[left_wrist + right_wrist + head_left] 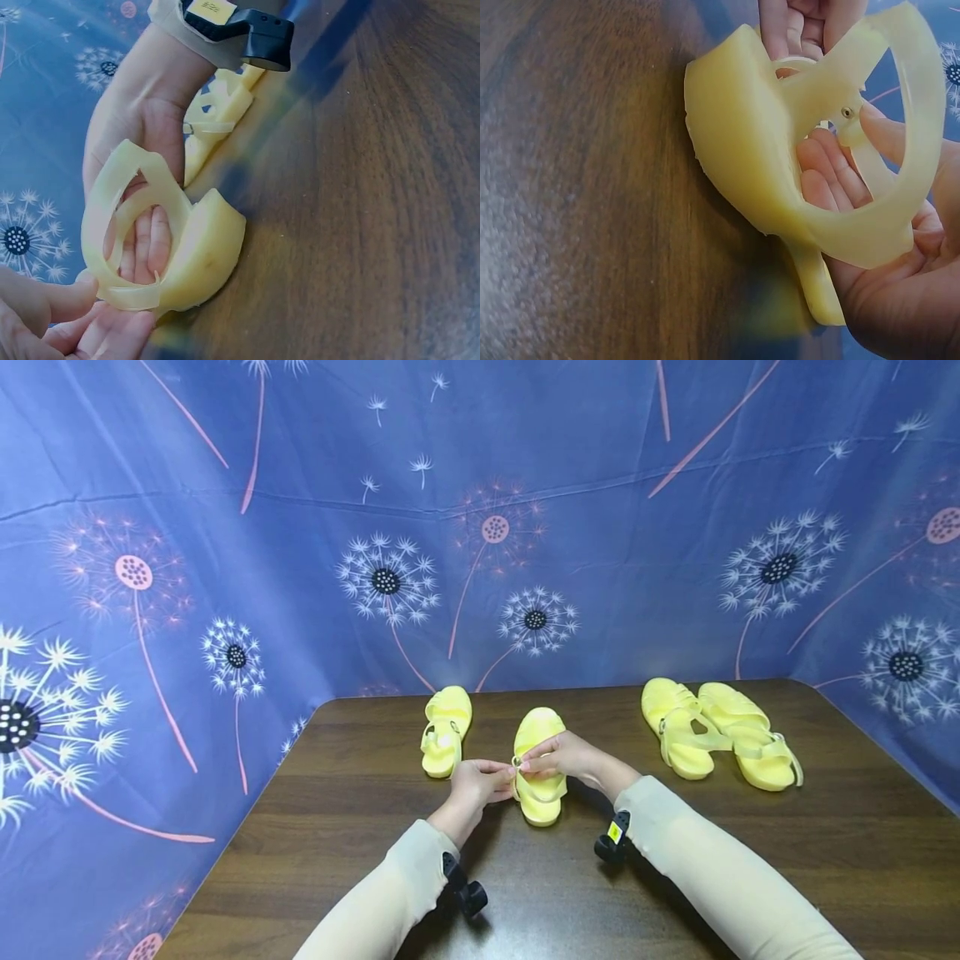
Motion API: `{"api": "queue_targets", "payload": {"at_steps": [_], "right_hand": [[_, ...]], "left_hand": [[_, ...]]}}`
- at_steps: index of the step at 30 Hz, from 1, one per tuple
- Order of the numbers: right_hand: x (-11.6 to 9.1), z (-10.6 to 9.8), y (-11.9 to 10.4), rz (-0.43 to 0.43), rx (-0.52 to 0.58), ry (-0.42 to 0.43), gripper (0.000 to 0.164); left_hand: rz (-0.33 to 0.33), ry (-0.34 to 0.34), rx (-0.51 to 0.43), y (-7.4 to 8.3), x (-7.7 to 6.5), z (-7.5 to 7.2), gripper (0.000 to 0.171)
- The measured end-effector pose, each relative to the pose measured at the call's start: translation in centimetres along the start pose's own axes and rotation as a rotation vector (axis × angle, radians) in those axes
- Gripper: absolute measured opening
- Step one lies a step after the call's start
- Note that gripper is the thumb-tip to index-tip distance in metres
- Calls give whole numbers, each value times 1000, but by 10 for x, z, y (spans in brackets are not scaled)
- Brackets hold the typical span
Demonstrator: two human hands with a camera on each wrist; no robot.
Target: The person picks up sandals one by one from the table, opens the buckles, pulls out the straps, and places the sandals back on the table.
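Observation:
A yellow jelly sandal (538, 727) stands on the table in front of me, toe pointing away, between both hands. My left hand (476, 785) pinches the ankle strap (133, 298) at the sandal's left side, thumb above and fingers beneath. From the right, my right hand (564, 755) reaches across the sandal. Its thumb and fingers grip the strap by a small metal stud (847, 112). In the right wrist view, the heel cup and strap loop stand up in front of the right palm. Fingertips of the two hands nearly meet at the strap.
Another yellow sandal (453, 703) lies to the left, near the back edge. Two more yellow sandals, one (663, 695) beside the other (731, 703), lie at the back right of the brown wooden table (315, 868). A blue dandelion-print cloth (600, 543) hangs behind.

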State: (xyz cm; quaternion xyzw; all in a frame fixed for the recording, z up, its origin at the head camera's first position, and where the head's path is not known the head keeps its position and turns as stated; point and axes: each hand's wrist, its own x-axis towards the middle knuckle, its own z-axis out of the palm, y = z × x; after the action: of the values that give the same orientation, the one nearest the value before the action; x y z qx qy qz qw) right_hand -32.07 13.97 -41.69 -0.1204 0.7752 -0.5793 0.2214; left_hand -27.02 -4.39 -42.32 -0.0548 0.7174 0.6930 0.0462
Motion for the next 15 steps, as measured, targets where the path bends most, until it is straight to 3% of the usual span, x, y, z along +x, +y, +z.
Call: {"api": "queue_targets", "payload": {"at_steps": [5,15], "right_hand": [[0,-4,-3,-10,-9,-8,34],[1,0,0,-28,3,-39,34]], "left_hand": [[-18,-24,0,5,1,0,19],[-2,15,21,2,7,0,15]]}}
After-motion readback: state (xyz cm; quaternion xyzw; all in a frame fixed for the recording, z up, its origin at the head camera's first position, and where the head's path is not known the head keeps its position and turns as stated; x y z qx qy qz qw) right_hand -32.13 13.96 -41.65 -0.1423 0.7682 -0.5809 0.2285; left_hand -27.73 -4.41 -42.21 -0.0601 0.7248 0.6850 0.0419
